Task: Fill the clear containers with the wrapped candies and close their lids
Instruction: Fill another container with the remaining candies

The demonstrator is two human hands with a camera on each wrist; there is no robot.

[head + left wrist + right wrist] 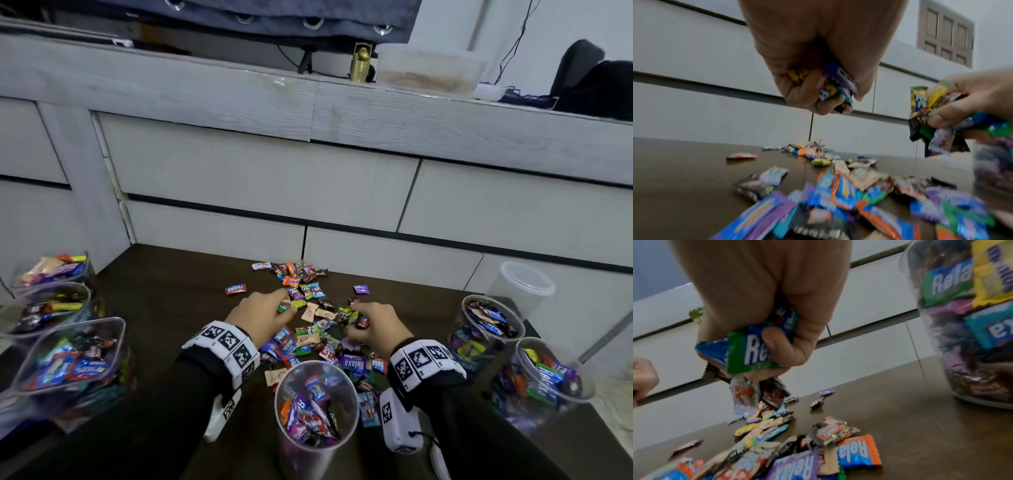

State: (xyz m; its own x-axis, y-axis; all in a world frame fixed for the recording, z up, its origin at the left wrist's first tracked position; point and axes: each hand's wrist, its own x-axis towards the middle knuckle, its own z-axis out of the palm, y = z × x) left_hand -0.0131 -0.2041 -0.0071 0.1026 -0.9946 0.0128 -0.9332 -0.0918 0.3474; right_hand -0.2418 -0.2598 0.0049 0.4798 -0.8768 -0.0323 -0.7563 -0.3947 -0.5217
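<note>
A: Left to right. Three filled containers (68, 353) at the desk's left edge, no lids on that I can see, though that corner is blurred. Left hand (260, 317) is over the loose candies (310, 329), fingers curled round a fistful of wrappers. Left wrist view confirms it.

B: And the other one?

A: Right hand (375, 325) is clamped on its own bunch, a green Relax wrapper (752, 350) in front, two more dangling below the fist. Hands are apart, pile between them. Target looks like the open cup (317, 407) nearest the person, part full.

B: Risks?

A: The dangling ones. They're barely pinched, so they'll likely drop on the way to the cup. The cup mouth is narrow, and two full fists at once could spill over the rim or tip it.

B: Right side?

A: Two full jars (488, 329) just beside the right wrist, both open. A wide swing back could clip one. An empty tub (524, 287) sits behind them by the drawers (260, 178).
</note>
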